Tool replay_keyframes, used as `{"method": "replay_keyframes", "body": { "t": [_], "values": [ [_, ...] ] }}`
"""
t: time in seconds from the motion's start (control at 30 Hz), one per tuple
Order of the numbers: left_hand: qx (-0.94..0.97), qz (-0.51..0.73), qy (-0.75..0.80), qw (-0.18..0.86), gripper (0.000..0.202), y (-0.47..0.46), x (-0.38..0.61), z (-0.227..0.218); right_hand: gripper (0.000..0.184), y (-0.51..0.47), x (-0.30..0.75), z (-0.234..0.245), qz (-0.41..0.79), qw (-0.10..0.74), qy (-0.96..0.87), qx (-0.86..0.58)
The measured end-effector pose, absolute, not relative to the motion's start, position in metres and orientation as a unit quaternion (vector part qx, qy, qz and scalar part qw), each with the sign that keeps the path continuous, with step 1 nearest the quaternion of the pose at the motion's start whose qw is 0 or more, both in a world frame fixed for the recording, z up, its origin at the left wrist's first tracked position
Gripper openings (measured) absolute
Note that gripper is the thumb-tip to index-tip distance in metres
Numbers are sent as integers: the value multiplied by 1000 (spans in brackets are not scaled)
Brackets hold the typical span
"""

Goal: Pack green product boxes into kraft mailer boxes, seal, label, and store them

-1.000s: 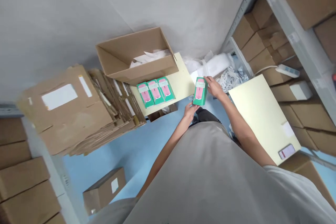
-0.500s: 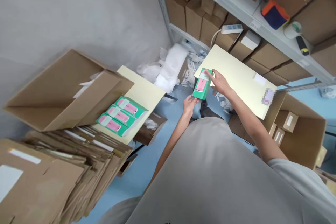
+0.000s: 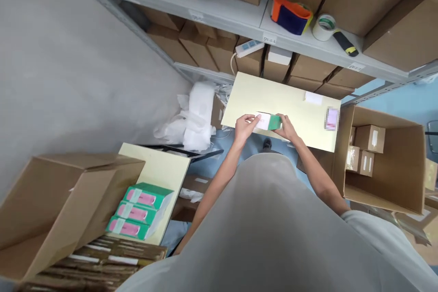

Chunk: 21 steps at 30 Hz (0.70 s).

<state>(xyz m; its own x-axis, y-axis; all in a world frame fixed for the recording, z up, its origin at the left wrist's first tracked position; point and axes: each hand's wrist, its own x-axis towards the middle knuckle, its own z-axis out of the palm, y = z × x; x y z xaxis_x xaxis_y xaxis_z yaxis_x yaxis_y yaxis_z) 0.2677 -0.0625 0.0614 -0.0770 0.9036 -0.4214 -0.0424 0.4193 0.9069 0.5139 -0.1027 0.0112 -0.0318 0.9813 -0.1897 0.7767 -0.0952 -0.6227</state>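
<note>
Both hands hold one small green and white box [image 3: 268,122] over the near edge of a pale yellow table [image 3: 273,98]. My left hand [image 3: 245,126] grips its left, white end with the fingers curled round it. My right hand [image 3: 286,127] grips its right, green end. The box lies level, its long side running left to right. Three more green boxes with pink pictures [image 3: 138,212] lie side by side on a second pale yellow table [image 3: 160,171] at the lower left.
A large open carton [image 3: 51,200] lies beside the three boxes, above a stack of flattened cardboard [image 3: 92,267]. White foam wrap [image 3: 195,116] lies on the floor. An open carton [image 3: 386,159] with small boxes stands right. Shelves [image 3: 239,7] hold cartons, a tape roll [image 3: 323,26] and a power strip.
My view has swung right, toward the shelves. The green box has gone from upright and tilted to lying level over the right table, with both hands now on its ends.
</note>
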Motion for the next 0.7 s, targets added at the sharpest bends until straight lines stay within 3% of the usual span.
{"method": "replay_keyframes", "body": {
  "t": [0.23, 0.43, 0.7],
  "values": [
    [390, 358, 544, 651, 44, 23, 325, 72, 78, -89, 529, 5, 552, 322, -434, -635],
    [379, 352, 420, 746, 49, 57, 343, 70, 76, -78, 538, 20, 680, 321, -313, -580],
    [312, 281, 363, 832, 62, 100, 349, 58, 55, -62, 527, 37, 817, 326, -125, -459]
  ]
}}
